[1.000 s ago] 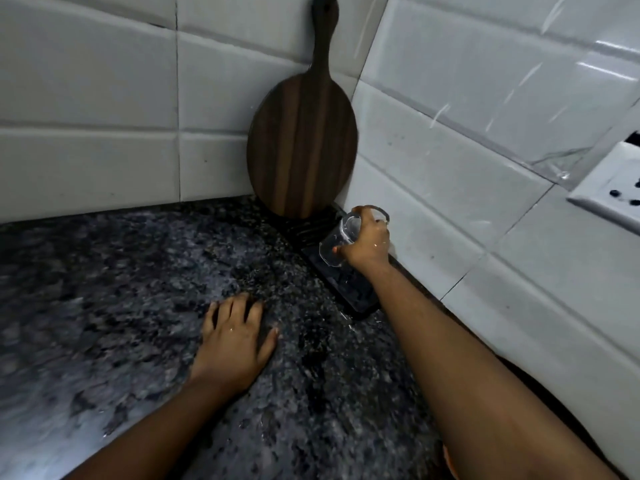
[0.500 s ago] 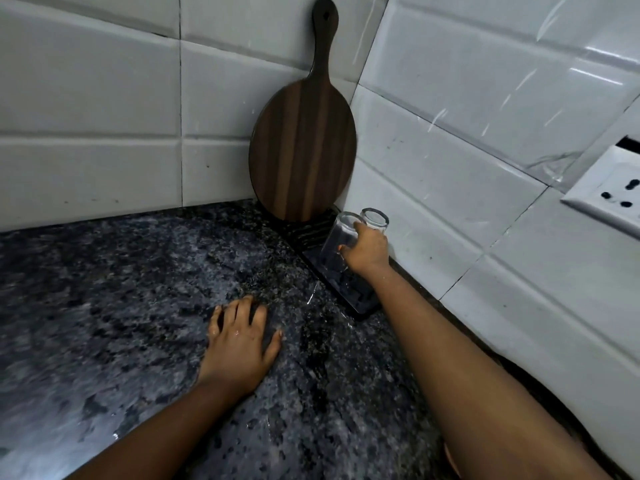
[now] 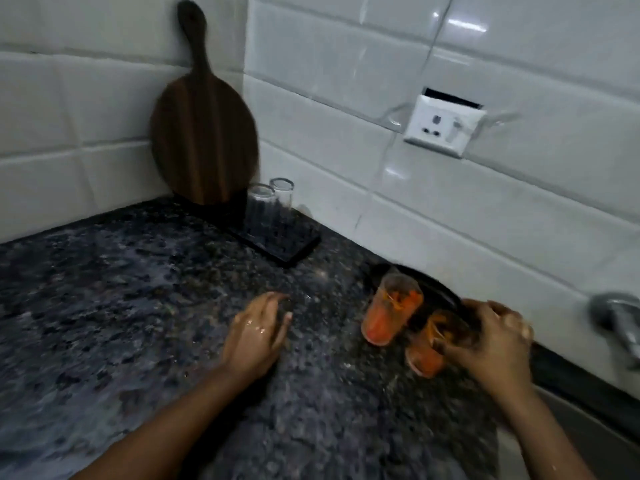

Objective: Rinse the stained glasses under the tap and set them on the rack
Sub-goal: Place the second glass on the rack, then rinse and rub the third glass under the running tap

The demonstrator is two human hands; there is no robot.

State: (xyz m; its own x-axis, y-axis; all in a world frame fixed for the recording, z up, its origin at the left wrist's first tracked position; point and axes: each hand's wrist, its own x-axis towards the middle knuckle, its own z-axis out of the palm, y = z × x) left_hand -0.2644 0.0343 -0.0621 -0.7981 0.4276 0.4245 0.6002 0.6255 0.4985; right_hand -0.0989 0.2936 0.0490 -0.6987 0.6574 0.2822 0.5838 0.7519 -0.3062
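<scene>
The left hand (image 3: 258, 332) lies on the dark speckled counter (image 3: 114, 306), wet and shiny, with the fingers relaxed and a little spread; it holds nothing. I take the rack (image 3: 277, 242) as landmark: it is a flat black tray in the corner of the counter, and this hand is in front of it, well apart. Behind the rack, to its left, a round wooden board (image 3: 204, 136) with a long handle leans against the white tiles (image 3: 329, 77). On the rack two clear glasses (image 3: 268, 207) stand side by side, touching or almost touching; whether they are upside down I cannot tell. To the right of the rack and nearer to the person, an orange-stained glass (image 3: 391, 315) stands on the counter, beside a dark round object that I cannot identify. Just right of it is a second stained glass (image 3: 431, 346), tilted, and the right hand (image 3: 491, 344) grips it with curled fingers around the upper part. High on the wall, right of the rack, is a white socket (image 3: 445, 129). At the far right edge a metal tap (image 3: 620, 317) shows, blurred.
</scene>
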